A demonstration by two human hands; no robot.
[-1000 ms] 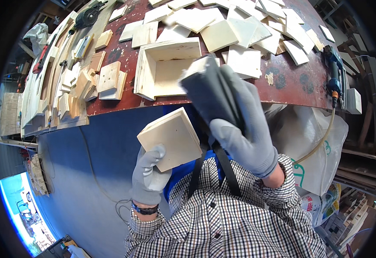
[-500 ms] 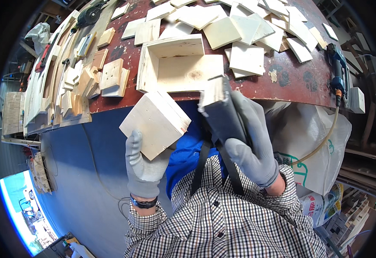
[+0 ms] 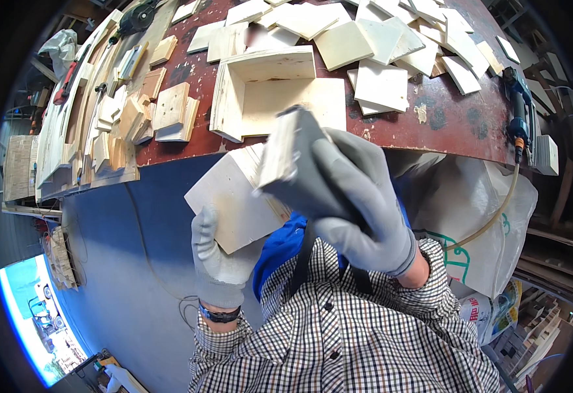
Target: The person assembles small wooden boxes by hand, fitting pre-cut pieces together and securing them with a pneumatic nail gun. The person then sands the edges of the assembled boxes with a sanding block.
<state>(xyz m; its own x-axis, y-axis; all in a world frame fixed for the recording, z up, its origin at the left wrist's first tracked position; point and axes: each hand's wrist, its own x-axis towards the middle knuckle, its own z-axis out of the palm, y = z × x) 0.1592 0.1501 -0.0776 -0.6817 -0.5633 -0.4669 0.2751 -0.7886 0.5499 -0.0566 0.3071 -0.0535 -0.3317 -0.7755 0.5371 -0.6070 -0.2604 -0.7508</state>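
Observation:
My left hand (image 3: 219, 259), in a grey work glove, grips a small stack of square wooden boards (image 3: 226, 196) from below, tilted just off the bench's front edge. My right hand (image 3: 375, 206), also gloved, is closed around a sanding block (image 3: 312, 173), a wooden piece wrapped in dark abrasive sheet. In the picture the block overlaps the right-hand edges of the boards and hides part of them. Whether it touches them I cannot tell. Just beyond both hands, an open wooden box frame (image 3: 234, 98) rests on the bench.
The red bench top (image 3: 453, 124) carries a heap of loose square boards (image 3: 381, 85). Thicker wood blocks (image 3: 172, 108) lie at the left, near a dark power tool (image 3: 137, 18). A blue air tool (image 3: 517, 111) with a hose (image 3: 505, 200) sits at the right edge, above white sacks (image 3: 483, 196).
My right hand has swung the sanding block leftward, from beside the boards to across their right edges. The boards in my left hand have shifted slightly downward.

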